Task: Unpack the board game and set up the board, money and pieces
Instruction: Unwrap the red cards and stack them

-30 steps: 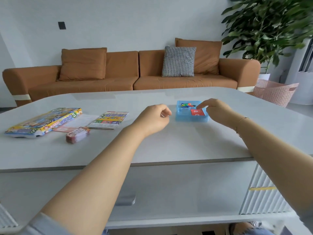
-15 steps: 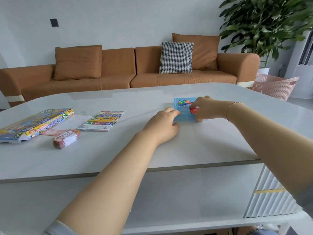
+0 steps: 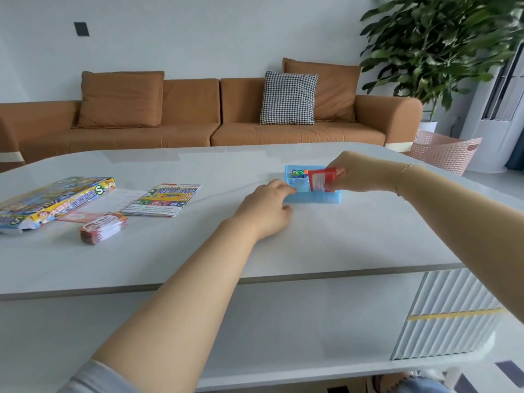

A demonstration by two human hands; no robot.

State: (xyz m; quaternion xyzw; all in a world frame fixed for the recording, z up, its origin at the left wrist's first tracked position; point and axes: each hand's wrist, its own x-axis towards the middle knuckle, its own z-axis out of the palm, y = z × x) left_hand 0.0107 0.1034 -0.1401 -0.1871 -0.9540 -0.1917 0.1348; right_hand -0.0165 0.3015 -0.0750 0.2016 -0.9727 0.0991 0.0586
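A blue plastic tray (image 3: 312, 197) lies on the white table (image 3: 326, 239), right of centre. Small coloured pieces (image 3: 297, 173) sit in its far left compartment. My right hand (image 3: 357, 174) pinches a red stack of cards (image 3: 321, 179) and holds it tilted up on edge over the tray. My left hand (image 3: 268, 207) rests on the table with its fingertips against the tray's near left corner. The game box (image 3: 42, 202) lies at the far left, a folded board (image 3: 164, 198) beside it, and a banded stack of cards (image 3: 103, 226) in front.
A thin sheet and a pink card (image 3: 82, 215) lie between the box and the board. Beyond the table stand a brown sofa (image 3: 198, 120), a large plant (image 3: 442, 46) and a pink basket (image 3: 445, 150). A ribbed white cabinet (image 3: 453, 313) sits below the table's right edge.
My right hand has lifted the red card stack up out of the tray's right compartment. My left hand moved forward to the tray's corner and stays there.
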